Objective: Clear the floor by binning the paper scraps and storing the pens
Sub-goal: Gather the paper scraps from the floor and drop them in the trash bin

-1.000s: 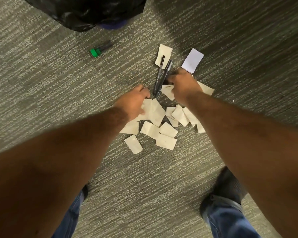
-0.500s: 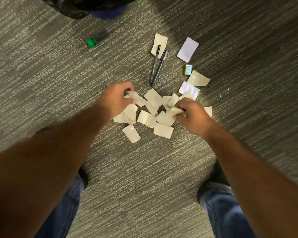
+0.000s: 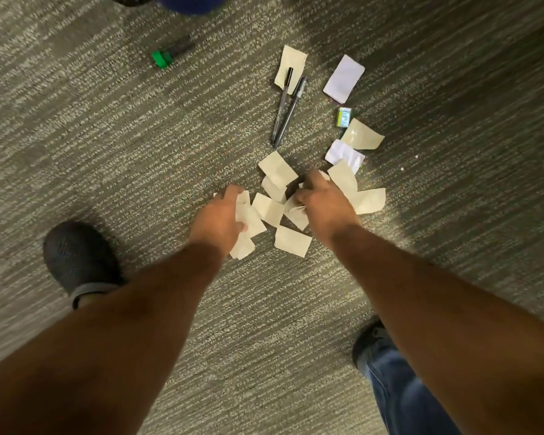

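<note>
Left hand: the left hand (image 3: 221, 221) was down on the carpet (image 3: 107, 146), fingers curled around several cream paper scraps (image 3: 266, 209) at the left edge of the pile.
Right hand: the right hand (image 3: 322, 204) was closed on more scraps in the middle of the pile, knuckles up.
Loose scraps: one cream piece (image 3: 292, 241) lay flat between the two wrists; others fanned out right of the right hand, and one cream piece (image 3: 290, 68) lay apart beyond the pile.
Pens: two dark pens (image 3: 287, 108) lay side by side beyond the pile, their far ends resting on that far piece.
Marker: a green-capped marker (image 3: 169, 54) lay well apart to the left.
Other items: a white card (image 3: 344, 78) and a small yellow-green box (image 3: 343, 116) lay to the right of the pens.
Feet: a dark shoe (image 3: 76, 255) stood left of the arms.
</note>
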The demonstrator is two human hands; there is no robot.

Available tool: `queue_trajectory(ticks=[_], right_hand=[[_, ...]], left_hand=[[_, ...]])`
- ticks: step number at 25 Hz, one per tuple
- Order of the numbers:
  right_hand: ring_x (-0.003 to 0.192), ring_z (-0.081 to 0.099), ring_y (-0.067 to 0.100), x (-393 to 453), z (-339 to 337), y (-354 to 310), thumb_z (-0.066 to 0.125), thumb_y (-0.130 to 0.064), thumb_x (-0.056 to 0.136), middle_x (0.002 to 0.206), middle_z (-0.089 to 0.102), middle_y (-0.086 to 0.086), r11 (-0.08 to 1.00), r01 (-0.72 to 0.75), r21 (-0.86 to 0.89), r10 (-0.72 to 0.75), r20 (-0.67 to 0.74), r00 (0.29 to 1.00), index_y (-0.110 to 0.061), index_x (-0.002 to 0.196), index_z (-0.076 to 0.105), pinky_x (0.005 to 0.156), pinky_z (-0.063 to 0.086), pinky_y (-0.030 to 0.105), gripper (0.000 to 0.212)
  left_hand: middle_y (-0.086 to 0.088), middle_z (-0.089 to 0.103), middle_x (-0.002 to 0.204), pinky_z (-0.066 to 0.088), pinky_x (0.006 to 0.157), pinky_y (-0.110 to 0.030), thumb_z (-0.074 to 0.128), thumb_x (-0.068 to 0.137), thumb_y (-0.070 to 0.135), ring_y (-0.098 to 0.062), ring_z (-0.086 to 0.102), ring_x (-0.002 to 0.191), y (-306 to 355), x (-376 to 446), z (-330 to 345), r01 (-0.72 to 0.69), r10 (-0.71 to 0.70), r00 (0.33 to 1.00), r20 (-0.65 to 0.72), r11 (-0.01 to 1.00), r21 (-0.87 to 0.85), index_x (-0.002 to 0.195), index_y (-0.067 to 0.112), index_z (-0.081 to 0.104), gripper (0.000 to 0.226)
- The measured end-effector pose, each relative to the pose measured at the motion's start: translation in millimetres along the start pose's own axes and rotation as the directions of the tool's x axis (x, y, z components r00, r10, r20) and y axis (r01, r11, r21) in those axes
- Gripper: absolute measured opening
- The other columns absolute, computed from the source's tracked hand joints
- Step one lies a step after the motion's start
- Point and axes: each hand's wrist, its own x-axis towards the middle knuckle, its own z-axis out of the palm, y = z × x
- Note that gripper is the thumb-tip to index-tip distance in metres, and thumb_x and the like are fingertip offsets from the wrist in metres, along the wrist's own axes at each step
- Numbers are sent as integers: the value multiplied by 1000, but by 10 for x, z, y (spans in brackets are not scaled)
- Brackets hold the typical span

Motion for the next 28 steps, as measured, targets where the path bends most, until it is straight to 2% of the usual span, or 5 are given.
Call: queue_trajectory(ticks=[6, 11, 16, 19, 28], right_hand=[[101, 68, 30, -22, -190, 75, 73, -6, 93, 111, 67, 3, 923, -157, 350, 164, 10, 986, -19, 125, 50, 82, 51, 38, 41], [97, 69, 6, -463, -305, -27, 74, -2, 93, 112, 62, -13, 652, -216, 727, 181, 128, 975, -39, 147, 41, 87, 57, 18, 73], [88, 72, 8, -612, -269, -39, 77, -4, 92, 106, 74, -2, 123, -347, 930, 399, 273, 875, -20, 119, 66, 64, 57, 14, 33], [93, 75, 18, -494, -381, -132, 78, -7, 93, 108, 78, 3, 23, -363, 932, 430, 319, 845, -15, 122, 67, 62, 56, 20, 32], [65, 70, 13, -231, -1858, -963, 69, 0, 98, 95, 74, 10, -366, -170, 915, 350, 305, 886, 3, 131, 61, 53, 54, 25, 34]], left_hand=[[-7, 58, 145, 62, 95, -48, 84, 84, 15, -28, 68, 117, -7, 50, 118, -69, 72, 996, -42, 994, 80, 147, 25, 41, 77], [-9, 42, 149, 62, 97, -46, 85, 85, 16, -27, 68, 110, -20, 65, 100, -97, 104, 994, -46, 987, 129, 139, 21, 50, 65], [-6, 58, 137, 58, 102, -42, 76, 93, 14, -21, 65, 109, -57, 32, 88, -184, 182, 983, 31, 974, 129, 125, 13, 65, 34], [-5, 71, 111, 53, 65, -22, 79, 92, 12, -12, 62, 83, -7, -44, -28, -9, 13, 999, 33, 993, -121, 116, 15, 71, 26], [-15, 81, 97, 66, 73, -42, 83, 84, -2, -32, 80, 89, 795, -330, -1487, 67, -255, 967, -12, 300, -951, 100, 5, 72, 21]])
